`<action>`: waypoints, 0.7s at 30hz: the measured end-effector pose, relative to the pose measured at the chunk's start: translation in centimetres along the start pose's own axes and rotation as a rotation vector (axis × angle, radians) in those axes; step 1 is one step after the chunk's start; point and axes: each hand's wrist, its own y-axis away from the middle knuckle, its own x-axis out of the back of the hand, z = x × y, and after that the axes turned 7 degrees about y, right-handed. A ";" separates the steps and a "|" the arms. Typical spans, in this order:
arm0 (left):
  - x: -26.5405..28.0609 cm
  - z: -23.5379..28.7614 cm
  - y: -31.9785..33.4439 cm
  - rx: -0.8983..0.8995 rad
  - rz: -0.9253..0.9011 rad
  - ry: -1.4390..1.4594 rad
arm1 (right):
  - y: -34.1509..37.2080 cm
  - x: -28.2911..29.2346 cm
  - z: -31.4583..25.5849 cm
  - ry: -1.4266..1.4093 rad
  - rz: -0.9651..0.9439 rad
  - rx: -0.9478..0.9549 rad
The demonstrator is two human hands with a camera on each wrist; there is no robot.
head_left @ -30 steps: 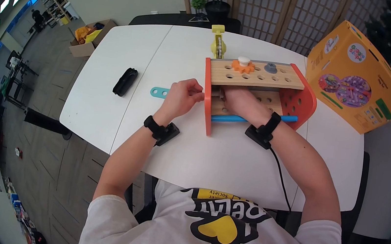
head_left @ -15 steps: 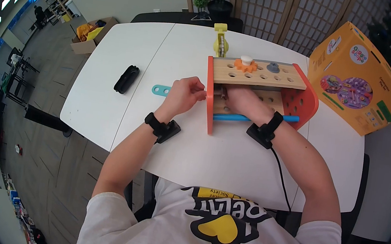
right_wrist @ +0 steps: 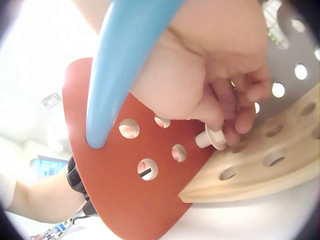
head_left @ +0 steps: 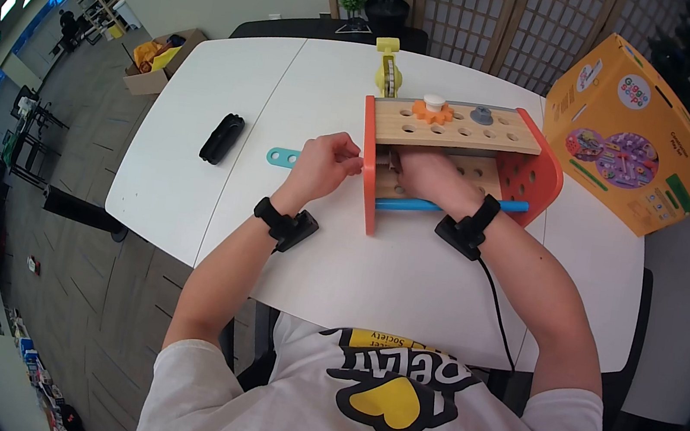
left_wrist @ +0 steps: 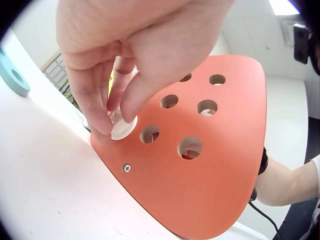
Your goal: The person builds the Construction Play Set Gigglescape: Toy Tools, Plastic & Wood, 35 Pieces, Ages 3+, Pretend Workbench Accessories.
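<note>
On the white table stands a toy workbench with red-orange side panels [head_left: 369,175] and wooden shelves [head_left: 461,130] full of round holes. Outside the near-left panel, my left hand [head_left: 327,163] pinches a white round-rimmed piece [left_wrist: 123,127] against the panel's lower corner, thumb and fingertips over it. My right hand [head_left: 427,177] reaches between the shelves, above the blue rod [right_wrist: 131,65]. Its fingertips grip a white flanged piece [right_wrist: 216,137] with a short threaded shaft, which points at the same panel's inner face.
A teal perforated strip [head_left: 283,158] lies left of the left hand, a black case [head_left: 222,139] farther left. Behind the workbench stands a yellow-green toy [head_left: 388,69]. An orange gear [head_left: 432,114] and a grey nut [head_left: 482,116] sit on top. An orange box [head_left: 634,136] stands at right.
Both hands keep nearly the same places at the left panel, with only small finger shifts. The workbench appears slightly higher in view than half a second ago.
</note>
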 end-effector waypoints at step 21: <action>-0.1 -0.1 0.0 -0.008 0.000 0.015 | -0.5 -1.4 0.6 -0.068 0.101 0.049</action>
